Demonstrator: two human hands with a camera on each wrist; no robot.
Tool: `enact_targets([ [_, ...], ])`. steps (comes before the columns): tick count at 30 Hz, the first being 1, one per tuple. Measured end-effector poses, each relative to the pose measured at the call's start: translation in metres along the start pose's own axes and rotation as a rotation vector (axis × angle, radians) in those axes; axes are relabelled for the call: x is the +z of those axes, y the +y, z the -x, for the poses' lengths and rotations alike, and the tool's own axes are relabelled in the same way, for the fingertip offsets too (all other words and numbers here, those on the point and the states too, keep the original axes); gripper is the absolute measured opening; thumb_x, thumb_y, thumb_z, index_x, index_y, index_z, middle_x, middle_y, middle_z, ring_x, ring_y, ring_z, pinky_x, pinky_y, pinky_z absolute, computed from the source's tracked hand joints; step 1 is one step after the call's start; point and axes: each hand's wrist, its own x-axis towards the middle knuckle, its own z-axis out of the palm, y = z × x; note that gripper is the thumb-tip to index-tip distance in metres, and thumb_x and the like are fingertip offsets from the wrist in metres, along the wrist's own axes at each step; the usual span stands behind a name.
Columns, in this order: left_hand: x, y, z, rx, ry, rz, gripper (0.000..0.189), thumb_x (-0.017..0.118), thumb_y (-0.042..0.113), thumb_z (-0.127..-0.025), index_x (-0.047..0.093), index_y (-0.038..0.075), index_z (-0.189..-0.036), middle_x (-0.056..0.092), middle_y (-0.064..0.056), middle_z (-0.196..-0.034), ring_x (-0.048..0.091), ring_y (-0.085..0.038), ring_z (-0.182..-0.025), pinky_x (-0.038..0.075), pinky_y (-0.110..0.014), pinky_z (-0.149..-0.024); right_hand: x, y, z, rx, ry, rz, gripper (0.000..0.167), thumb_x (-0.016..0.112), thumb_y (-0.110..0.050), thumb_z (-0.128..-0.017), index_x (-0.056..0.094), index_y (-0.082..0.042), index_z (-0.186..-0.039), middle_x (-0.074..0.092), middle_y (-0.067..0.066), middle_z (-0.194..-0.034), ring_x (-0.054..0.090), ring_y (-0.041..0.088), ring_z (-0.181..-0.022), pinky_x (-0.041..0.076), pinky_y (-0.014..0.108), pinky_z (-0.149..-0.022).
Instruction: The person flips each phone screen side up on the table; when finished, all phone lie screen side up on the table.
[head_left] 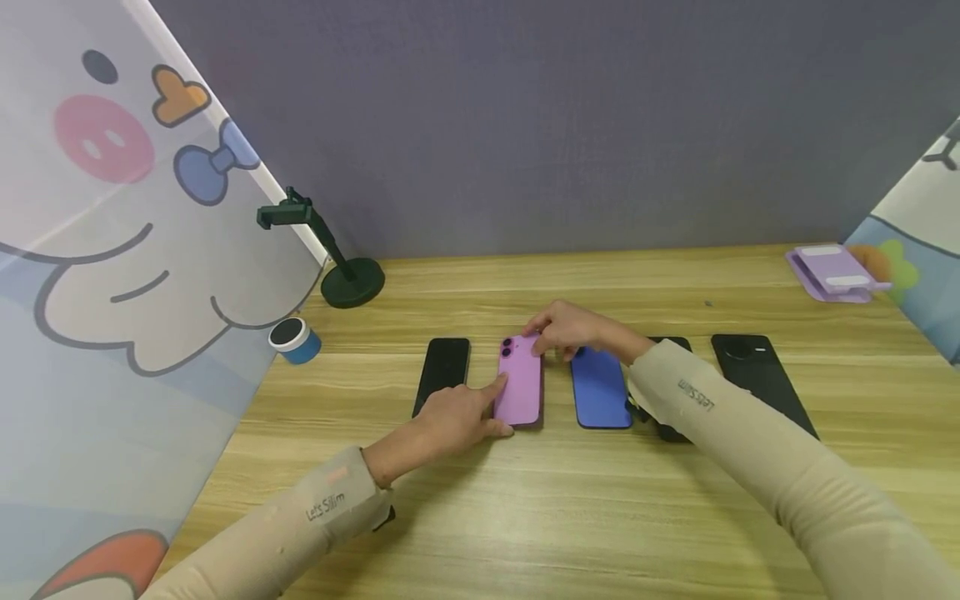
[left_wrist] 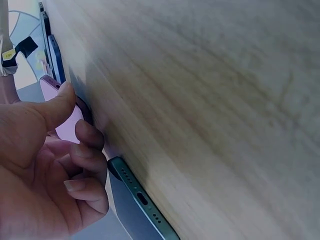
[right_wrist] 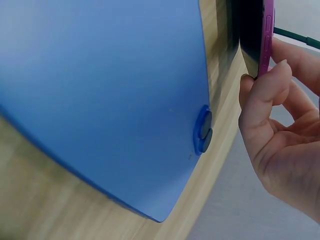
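Note:
A pink phone (head_left: 522, 390), back side up with two camera lenses at its top left, is between both hands. My left hand (head_left: 455, 419) holds its lower left part, the index finger on the left edge and the thumb at the bottom corner. At the top right corner, my right hand (head_left: 572, 327) pinches the phone with thumb and fingers. In the right wrist view the pink phone's side edge (right_wrist: 268, 37) shows buttons, and its dark underside faces the wood. A blue phone (head_left: 600, 392) lies back up just right of it. To the left lies a dark phone (head_left: 444, 367).
A black phone (head_left: 670, 433) lies partly under the right sleeve, another black phone (head_left: 759, 375) farther right. Back left stand a dark green phone stand (head_left: 352, 285) and a blue-and-white round tub (head_left: 302, 346). A lilac folding stand (head_left: 832, 271) sits back right. Grey wall (head_left: 555, 125) behind.

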Motion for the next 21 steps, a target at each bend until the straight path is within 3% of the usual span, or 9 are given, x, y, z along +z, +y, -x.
enact_targets([
  [3, 0.000, 0.001, -0.001, 0.003, -0.006, 0.006, 0.087, 0.064, 0.059, -0.091, 0.032, 0.015, -0.158, 0.053, 0.002, -0.065, 0.035, -0.009, -0.053, 0.029, -0.027, -0.048, -0.001, 0.000, -0.002, -0.005, -0.002, 0.016, 0.047, 0.072, -0.008, -0.085, 0.066, -0.003, -0.131, 0.070, 0.016, -0.118, 0.041, 0.007, -0.045, 0.044, 0.023, -0.049],
  [6, 0.001, 0.004, -0.001, 0.021, 0.013, -0.005, 0.089, 0.065, 0.061, -0.089, 0.034, 0.013, -0.157, 0.069, -0.005, -0.092, 0.046, -0.009, -0.062, 0.039, -0.026, -0.054, -0.001, -0.001, -0.003, 0.001, -0.006, 0.010, 0.046, 0.072, -0.006, -0.085, 0.067, -0.004, -0.131, 0.067, 0.018, -0.126, 0.039, 0.006, -0.045, 0.043, 0.023, -0.048],
  [9, 0.002, 0.009, -0.003, 0.051, 0.065, -0.029, 0.088, 0.065, 0.063, -0.088, 0.038, 0.013, -0.156, 0.068, -0.010, -0.120, 0.055, -0.010, -0.077, 0.048, -0.027, -0.066, -0.002, -0.001, -0.003, 0.004, -0.010, 0.003, 0.047, 0.072, -0.006, -0.084, 0.067, -0.004, -0.131, 0.064, 0.018, -0.133, 0.037, 0.006, -0.044, 0.043, 0.023, -0.048],
  [13, 0.005, 0.017, -0.005, 0.089, 0.138, -0.026, 0.083, 0.065, 0.062, -0.089, 0.043, 0.015, -0.153, 0.068, -0.008, -0.113, 0.054, -0.010, -0.076, 0.049, -0.027, -0.065, -0.002, -0.002, -0.002, 0.011, -0.016, -0.007, 0.048, 0.073, -0.005, -0.084, 0.066, -0.003, -0.131, 0.063, 0.018, -0.134, 0.036, 0.006, -0.045, 0.042, 0.023, -0.049],
  [17, 0.009, 0.025, -0.007, 0.124, 0.193, -0.011, 0.080, 0.067, 0.060, -0.089, 0.045, 0.015, -0.152, 0.062, 0.000, -0.089, 0.046, -0.008, -0.063, 0.038, -0.023, -0.051, -0.002, -0.003, -0.001, 0.020, -0.013, 0.000, 0.047, 0.073, -0.006, -0.084, 0.066, -0.004, -0.131, 0.067, 0.017, -0.129, 0.037, 0.006, -0.045, 0.042, 0.023, -0.049],
  [21, 0.011, 0.030, -0.009, 0.144, 0.228, -0.008, 0.080, 0.067, 0.059, -0.090, 0.044, 0.015, -0.153, 0.054, 0.005, -0.076, 0.041, -0.006, -0.057, 0.032, -0.022, -0.047, -0.002, -0.004, -0.001, 0.019, -0.010, 0.021, 0.047, 0.074, -0.007, -0.084, 0.067, -0.003, -0.130, 0.068, 0.017, -0.126, 0.039, 0.006, -0.045, 0.044, 0.022, -0.049],
])
